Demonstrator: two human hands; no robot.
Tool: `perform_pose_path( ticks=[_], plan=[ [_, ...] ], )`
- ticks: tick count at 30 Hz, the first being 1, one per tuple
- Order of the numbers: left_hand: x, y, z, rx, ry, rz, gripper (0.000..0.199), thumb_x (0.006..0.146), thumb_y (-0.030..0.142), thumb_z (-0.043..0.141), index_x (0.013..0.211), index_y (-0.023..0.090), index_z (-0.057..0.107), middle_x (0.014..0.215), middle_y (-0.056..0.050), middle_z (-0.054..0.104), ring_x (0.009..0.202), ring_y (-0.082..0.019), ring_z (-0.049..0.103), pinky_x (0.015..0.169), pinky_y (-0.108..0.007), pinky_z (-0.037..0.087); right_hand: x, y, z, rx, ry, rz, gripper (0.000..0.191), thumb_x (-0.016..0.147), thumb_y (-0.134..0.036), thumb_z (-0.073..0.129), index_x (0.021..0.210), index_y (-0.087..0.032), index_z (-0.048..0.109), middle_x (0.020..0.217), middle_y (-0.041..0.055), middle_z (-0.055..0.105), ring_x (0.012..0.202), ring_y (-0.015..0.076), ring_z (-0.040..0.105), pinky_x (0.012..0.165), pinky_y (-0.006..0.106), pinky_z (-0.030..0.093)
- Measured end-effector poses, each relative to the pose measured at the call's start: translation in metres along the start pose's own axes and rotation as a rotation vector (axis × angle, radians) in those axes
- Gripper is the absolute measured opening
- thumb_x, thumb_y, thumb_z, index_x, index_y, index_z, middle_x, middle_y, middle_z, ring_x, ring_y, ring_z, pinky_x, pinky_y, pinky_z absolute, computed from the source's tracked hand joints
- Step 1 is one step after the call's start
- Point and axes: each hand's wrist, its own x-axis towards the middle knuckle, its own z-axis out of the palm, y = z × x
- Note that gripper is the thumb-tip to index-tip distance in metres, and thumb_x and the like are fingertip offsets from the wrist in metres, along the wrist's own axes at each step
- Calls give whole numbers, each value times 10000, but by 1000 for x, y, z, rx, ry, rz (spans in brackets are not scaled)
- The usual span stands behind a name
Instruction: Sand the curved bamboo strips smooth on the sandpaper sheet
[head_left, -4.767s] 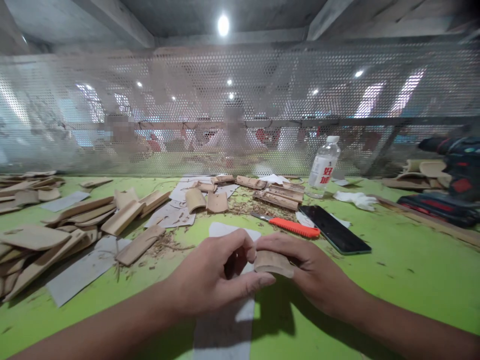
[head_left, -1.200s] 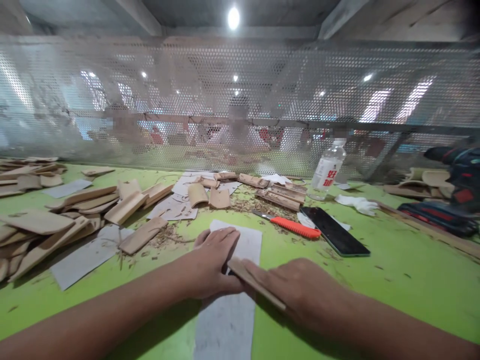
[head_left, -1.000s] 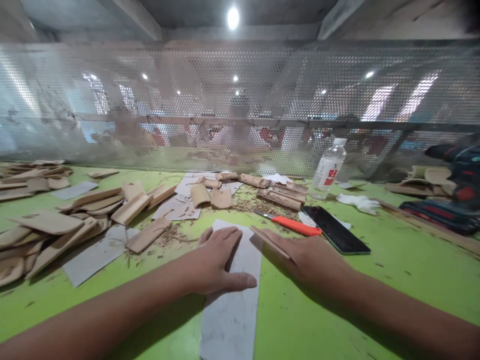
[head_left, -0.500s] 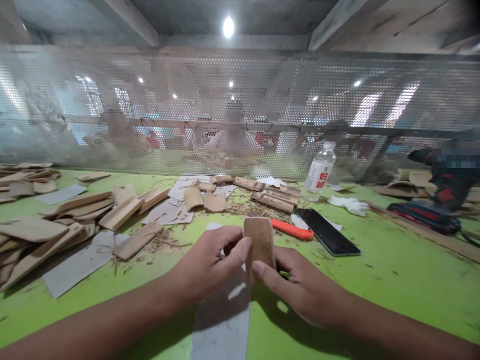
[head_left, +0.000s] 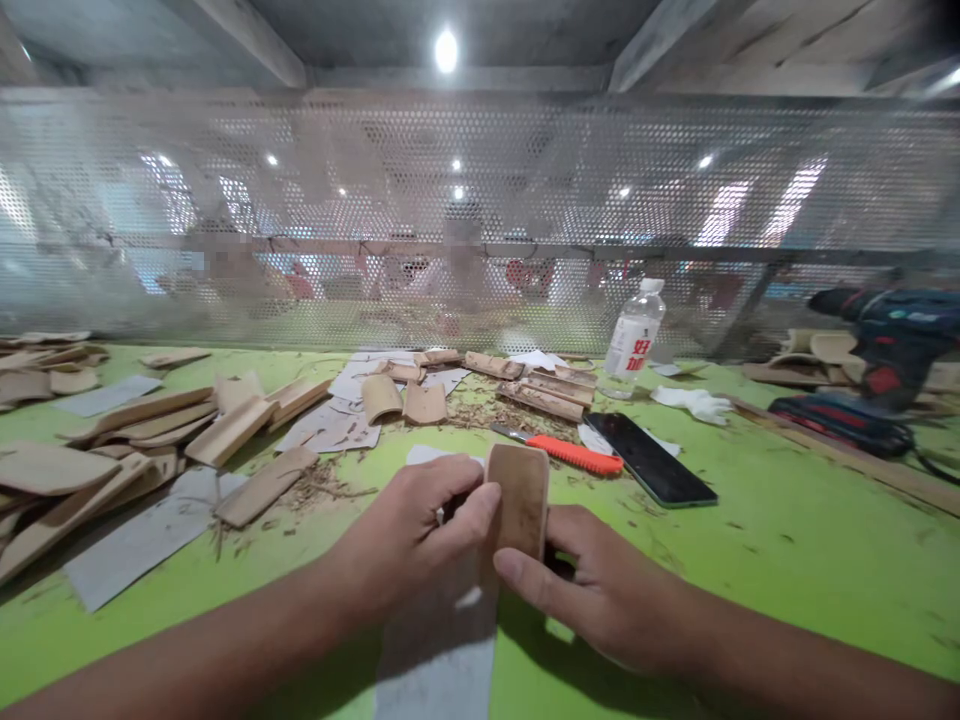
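A curved piece of bamboo (head_left: 520, 495) is held upright over the green table, its brown face turned toward me. My left hand (head_left: 439, 525) grips its left edge, thumb on the front face and the other fingers curled behind. My right hand (head_left: 581, 580) closes on its lower right part, with the thumb across the front; those fingertips are hidden. Beneath the hands lies a strip of white paper (head_left: 439, 670). Just beyond the piece rests a utility knife with an orange handle (head_left: 577, 454), its blade pointing left.
A phone (head_left: 651, 460), a clear bottle (head_left: 636, 340) and a white glove (head_left: 694, 404) lie or stand to the right, with a cordless drill (head_left: 889, 360) farther over. Bamboo pieces (head_left: 56, 468) are heaped at left. A perforated metal screen (head_left: 420, 220) stands behind.
My right thumb has slid slightly down and left on the bamboo piece. More of the knife, including its blade, now shows past the piece. The whole view has shifted a little.
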Motion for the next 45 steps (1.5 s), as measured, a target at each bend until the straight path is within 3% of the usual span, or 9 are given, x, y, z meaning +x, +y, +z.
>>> perform_pose_path(
  ticks=[17, 20, 22, 25, 28, 31, 33, 37, 45],
  plan=[
    [-1, 2, -1, 3, -34, 10, 338, 1003, 267, 441, 686, 206, 341, 648, 43, 373, 604, -132, 377, 559, -291, 287, -2, 3, 1, -17, -18, 28, 355, 1032, -457, 493, 1015, -141, 655, 954, 67, 675, 823, 191, 593, 716, 282, 487],
    [0, 4, -1, 1, -57, -22, 326, 1007, 285, 428, 693, 207, 392, 663, 35, 424, 621, -142, 422, 572, -292, 321, -3, 3, 2, -49, 3, 7, 343, 1047, -438, 471, 1037, -151, 660, 954, 60, 680, 830, 187, 612, 736, 280, 503],
    [0, 2, -2, 2, -82, -69, 310, 1032, 319, 397, 767, 205, 509, 747, 5, 541, 704, -171, 514, 641, -307, 398, -3, 4, -2, -115, 73, -4, 317, 1062, -389, 443, 1132, -161, 651, 998, 67, 695, 888, 199, 635, 796, 299, 512],
    [-3, -6, -3, 104, -127, -184, 294, 1018, 454, 486, 1086, 201, 620, 1080, -84, 655, 993, -268, 600, 851, -406, 481, 0, 9, -14, -356, 216, -16, 364, 1066, -316, 390, 1342, -165, 572, 1110, 110, 705, 983, 234, 646, 847, 345, 508],
    [-7, -16, -4, 254, -264, -290, 802, 863, 631, 680, 1475, 174, 436, 1455, -185, 515, 1301, -394, 486, 1039, -550, 424, 5, 18, -29, -672, 170, -73, 429, 1057, -292, 383, 1450, -179, 513, 1229, 152, 692, 1058, 268, 643, 853, 371, 496],
    [-8, -20, -5, 297, -399, -397, 1211, 787, 740, 693, 1637, 110, 104, 1648, -214, 262, 1486, -431, 271, 1152, -585, 319, 8, 26, -33, -976, 6, -85, 441, 1033, -240, 425, 1460, -200, 524, 1006, 128, 735, 819, 246, 658, 664, 324, 448],
    [-8, -19, -5, 311, -425, -447, 1246, 790, 751, 674, 1646, 103, 42, 1677, -186, 193, 1520, -418, 202, 1180, -564, 298, 9, 27, -29, -1130, -65, -96, 473, 993, -195, 475, 1465, -195, 509, 832, 85, 703, 658, 217, 595, 555, 300, 338],
    [-9, -16, -7, 315, -437, -480, 1207, 787, 761, 661, 1653, 137, 97, 1691, -127, 159, 1533, -419, 161, 1185, -549, 315, 8, 24, -17, -1233, -111, -173, 491, 960, -172, 512, 1446, -123, 460, 716, 40, 644, 560, 180, 507, 508, 314, 204],
    [-13, -19, -13, 310, -546, -409, 1185, 821, 776, 625, 1656, 140, 75, 1689, -145, 69, 1535, -430, 6, 1215, -608, 190, 4, 27, -17, -1222, -87, -259, 442, 985, -157, 476, 1426, -148, 438, 699, 15, 623, 551, 156, 474, 507, 305, 195]
  ],
)
